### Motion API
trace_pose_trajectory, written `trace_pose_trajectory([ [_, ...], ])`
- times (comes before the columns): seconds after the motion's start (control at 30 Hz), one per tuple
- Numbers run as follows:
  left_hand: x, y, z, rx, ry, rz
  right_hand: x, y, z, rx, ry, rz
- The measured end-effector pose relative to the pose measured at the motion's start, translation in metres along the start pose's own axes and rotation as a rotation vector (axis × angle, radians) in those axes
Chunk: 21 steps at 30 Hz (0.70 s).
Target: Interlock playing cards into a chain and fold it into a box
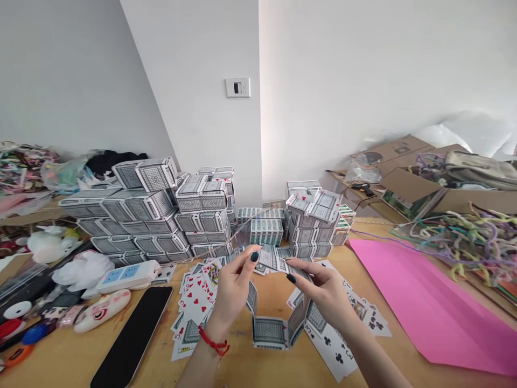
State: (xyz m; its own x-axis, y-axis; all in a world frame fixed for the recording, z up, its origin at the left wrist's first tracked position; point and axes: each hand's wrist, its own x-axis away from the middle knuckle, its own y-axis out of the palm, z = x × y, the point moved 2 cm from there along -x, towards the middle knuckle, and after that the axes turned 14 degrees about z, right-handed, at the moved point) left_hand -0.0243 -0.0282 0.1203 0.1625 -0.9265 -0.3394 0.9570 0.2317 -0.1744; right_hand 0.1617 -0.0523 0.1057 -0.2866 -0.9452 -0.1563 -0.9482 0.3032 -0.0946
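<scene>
At the near middle of the surface (161, 372): one chain of folded playing cards (270, 330), bent into a rough ring, standing on edge at its near side, its far part raised at the fingertips. Hands, two: left hand (234, 288), thumb and forefinger nearly closed, pinching the chain's far left part; right hand (325, 291), thumb and fingers a little parted about the far right part (firmness of hold: cannot tell). Step, as judged: two stretches of chain being lined up or joined; a next move would call for steady, light fingertips, lest the folds slip. Loose cards, two spreads: left spread (197, 296), chiefly hearts, and right spread (339, 350), clubs among them; overlapping, exact number not countable. Far side, stacked card blocks, three main groups: left stack (133, 207), middle stack (202, 221), right stack (311, 231); blocks too overlapped to total. Also one black phone (133, 337), near left; one pink sheet (424, 307), right; one glue gun (363, 188), far right.
</scene>
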Motion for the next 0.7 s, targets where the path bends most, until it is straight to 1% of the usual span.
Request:
trace_pose_trajectory([
  [0.23, -0.0008, -0.0007, 0.0024, 0.016, -0.015, -0.014, 0.0003, -0.0016, -0.0025, 0.004, 0.011, 0.002],
  [0.37, -0.0001, -0.0017, 0.0019, -0.025, -0.009, -0.009, -0.0001, -0.0027, -0.0029, -0.001, 0.009, 0.004],
  [0.57, 0.0025, -0.0011, 0.0023, -0.058, -0.059, -0.018, 0.0008, -0.0020, -0.0024, 0.026, 0.009, 0.014],
  [0.7, 0.0029, 0.0005, 0.0048, -0.059, -0.044, -0.007, 0.0005, -0.0019, -0.0027, -0.004, -0.006, 0.026],
])
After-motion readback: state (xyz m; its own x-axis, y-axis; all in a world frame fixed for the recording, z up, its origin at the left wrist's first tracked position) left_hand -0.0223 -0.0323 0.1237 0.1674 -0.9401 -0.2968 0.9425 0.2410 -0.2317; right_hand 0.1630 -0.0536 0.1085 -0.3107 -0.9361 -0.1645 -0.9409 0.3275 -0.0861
